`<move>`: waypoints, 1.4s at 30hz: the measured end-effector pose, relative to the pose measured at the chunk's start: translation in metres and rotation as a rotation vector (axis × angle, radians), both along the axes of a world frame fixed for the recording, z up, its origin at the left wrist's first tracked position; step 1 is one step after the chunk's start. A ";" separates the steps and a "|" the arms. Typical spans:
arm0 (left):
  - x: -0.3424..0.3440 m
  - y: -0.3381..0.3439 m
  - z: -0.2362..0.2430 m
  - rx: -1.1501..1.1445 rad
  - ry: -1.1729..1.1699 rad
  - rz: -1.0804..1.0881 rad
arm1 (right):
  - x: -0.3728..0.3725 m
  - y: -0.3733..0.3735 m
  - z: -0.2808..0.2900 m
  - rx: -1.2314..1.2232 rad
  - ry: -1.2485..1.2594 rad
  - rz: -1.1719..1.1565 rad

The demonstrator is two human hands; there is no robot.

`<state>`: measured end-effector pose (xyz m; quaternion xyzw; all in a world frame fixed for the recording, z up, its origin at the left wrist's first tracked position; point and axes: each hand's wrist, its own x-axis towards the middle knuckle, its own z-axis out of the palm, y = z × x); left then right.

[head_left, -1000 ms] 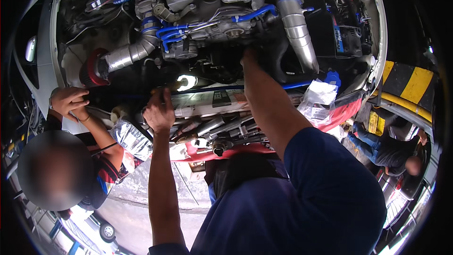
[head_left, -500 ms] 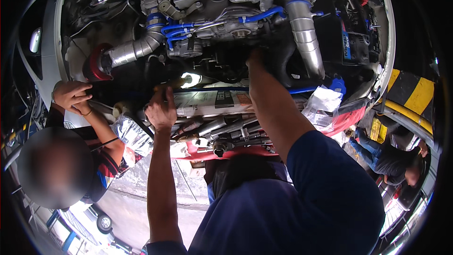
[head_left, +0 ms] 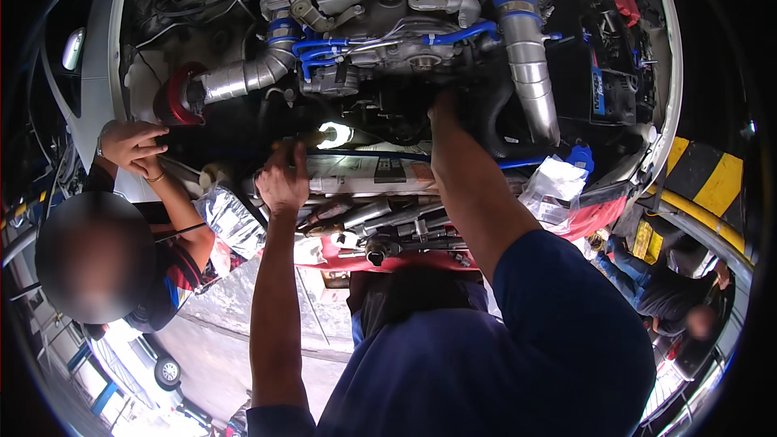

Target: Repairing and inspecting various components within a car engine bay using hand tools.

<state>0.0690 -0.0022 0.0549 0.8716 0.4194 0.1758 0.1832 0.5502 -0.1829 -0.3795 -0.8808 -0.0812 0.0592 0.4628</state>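
My left hand (head_left: 282, 184) is closed at the front edge of an open engine bay, its fingers round the dim body of a lit flashlight (head_left: 333, 135). The bright end points right, into the bay. My right hand (head_left: 443, 103) reaches deep into the dark gap below the engine (head_left: 388, 57); its fingers are lost in shadow, so what they touch is hidden. A ribbed silver pipe (head_left: 530, 73) with blue couplings runs down to the right of that hand. Another silver pipe (head_left: 247, 75) ends at a red ring on the left.
Sockets and ratchet tools (head_left: 376, 247) lie along the red front bumper (head_left: 587, 220). Clear plastic bags (head_left: 554, 186) rest at right. A co-worker with clasped hands (head_left: 133, 150) leans in at left; another person (head_left: 680, 283) is at far right. A battery (head_left: 611, 89) sits in the bay.
The whole view has shifted slightly, so the bay appears a little further right and higher. Both my hands keep nearly the same places, left on the flashlight, right inside the bay.
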 end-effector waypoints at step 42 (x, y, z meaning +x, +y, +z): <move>-0.036 -0.006 -0.042 0.016 0.210 0.082 | -0.170 -0.001 -0.028 -0.523 0.061 0.669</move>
